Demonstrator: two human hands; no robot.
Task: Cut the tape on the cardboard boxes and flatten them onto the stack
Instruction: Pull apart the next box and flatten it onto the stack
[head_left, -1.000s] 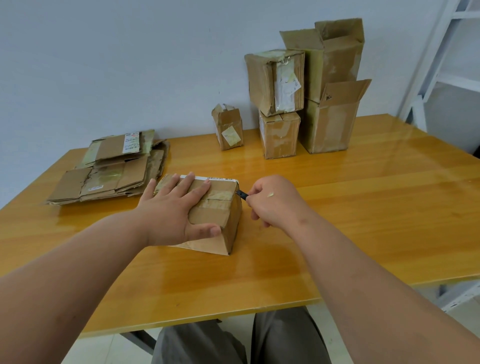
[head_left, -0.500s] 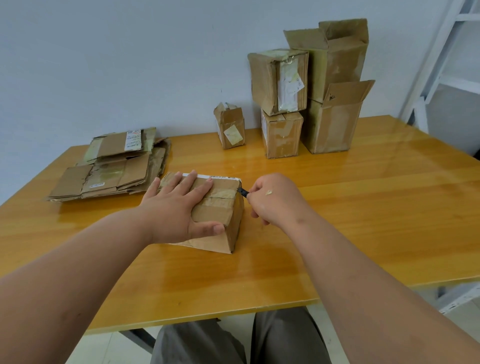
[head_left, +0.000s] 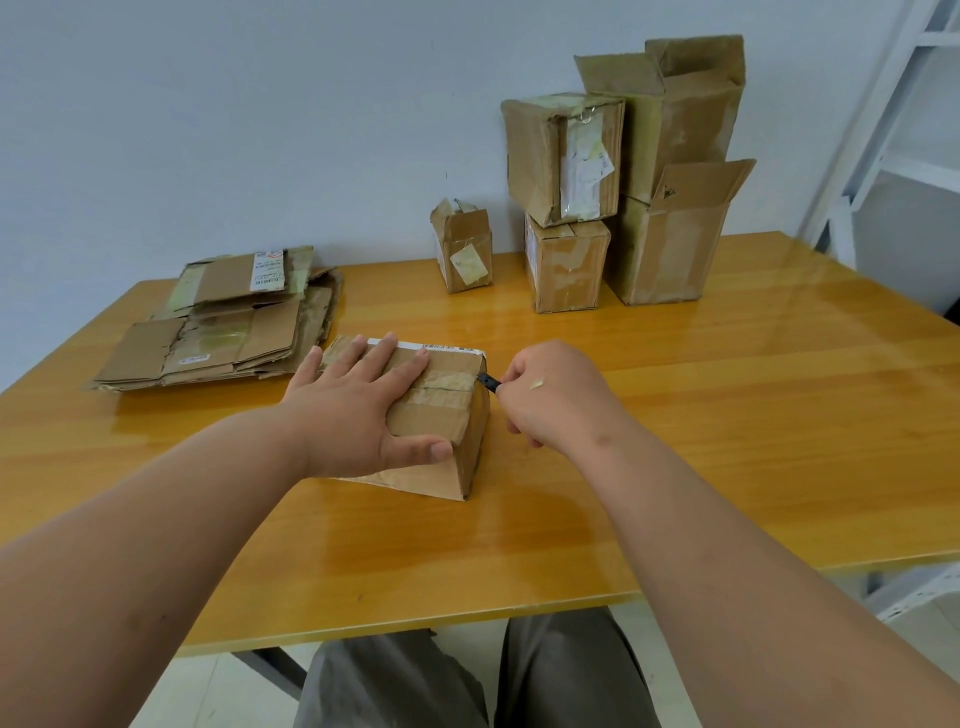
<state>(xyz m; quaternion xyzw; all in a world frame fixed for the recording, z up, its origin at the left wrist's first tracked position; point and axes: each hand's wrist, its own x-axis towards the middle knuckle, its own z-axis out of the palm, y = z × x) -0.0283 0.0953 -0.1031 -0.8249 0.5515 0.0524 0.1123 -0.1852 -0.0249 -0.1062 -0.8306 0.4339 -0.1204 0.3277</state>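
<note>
Pressing down flat with fingers spread, the left hand lies on top of a small brown taped cardboard box in the near middle of the glossy orange-yellow wooden table, its thumb hooked over the box's near top edge. Just right of the box, the right hand is curled round a small black cutter, whose tip meets the right end of the tape seam that runs along the box's top. Both forearms reach in from the near edge, and grey trousers show below the table. Five more brown cardboard boxes stand at the far side against the pale wall: one small box alone, then a clustered group to its right, with a labelled box sitting on a squat one and a tall open-flapped box on another open-flapped box. What is inside any box cannot be seen. At the far left lies one stack of flattened brown cardboard, well apart from the taped box. White metal shelving stands at the far right.
</note>
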